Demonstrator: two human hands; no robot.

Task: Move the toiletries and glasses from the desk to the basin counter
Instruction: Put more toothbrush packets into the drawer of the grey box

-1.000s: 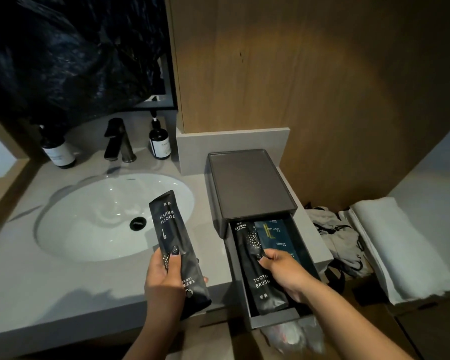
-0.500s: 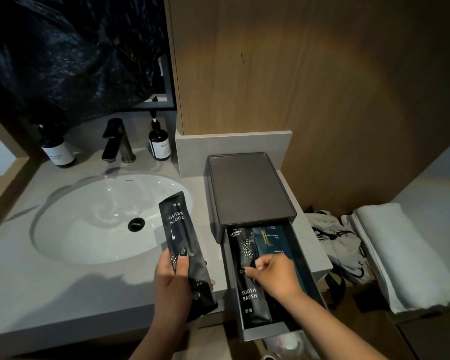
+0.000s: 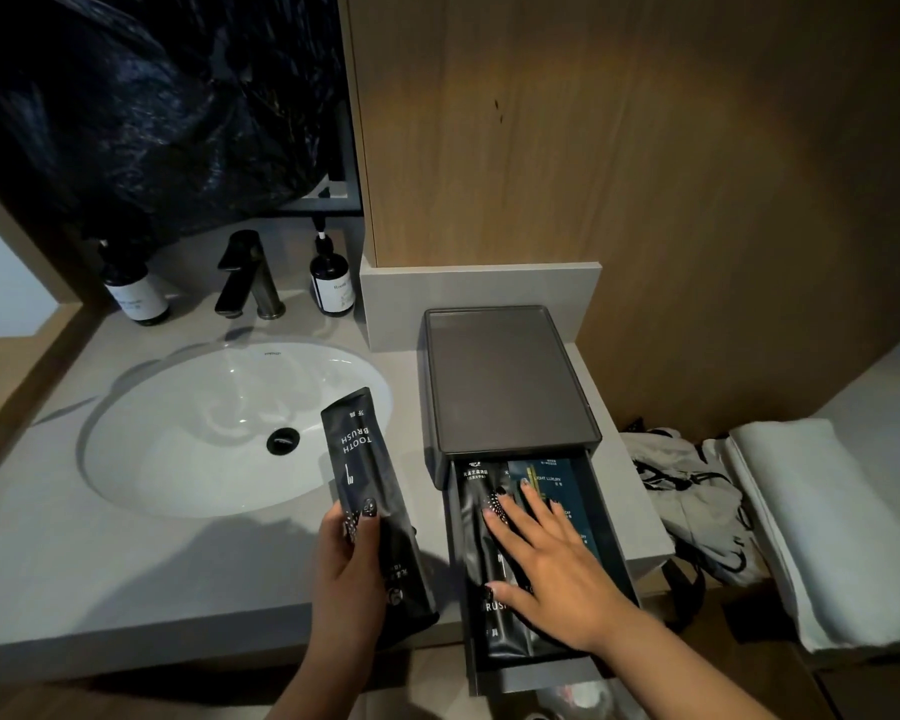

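Note:
My left hand (image 3: 349, 569) grips a black toothbrush pouch (image 3: 367, 470) upright over the grey basin counter (image 3: 126, 574), just right of the white sink (image 3: 204, 423). A grey box (image 3: 505, 376) stands on the counter's right end with its drawer (image 3: 614, 537) pulled out toward me. Inside the drawer lie a second black toothbrush pouch (image 3: 476, 532) and a dark teal packet (image 3: 546, 472). My right hand (image 3: 546, 558) lies flat on them, fingers spread and straight, pressing down. No glasses are in view.
A black tap (image 3: 245, 275) and two dark pump bottles (image 3: 333, 280) (image 3: 136, 293) stand behind the sink. A wooden wall panel (image 3: 619, 148) rises behind the box. A folded white towel (image 3: 832, 527) and a printed cloth bag (image 3: 692, 496) lie to the right.
My right hand has let go of the pouch in the drawer and opened out flat on the contents. The left hand still holds its pouch, shifted slightly right.

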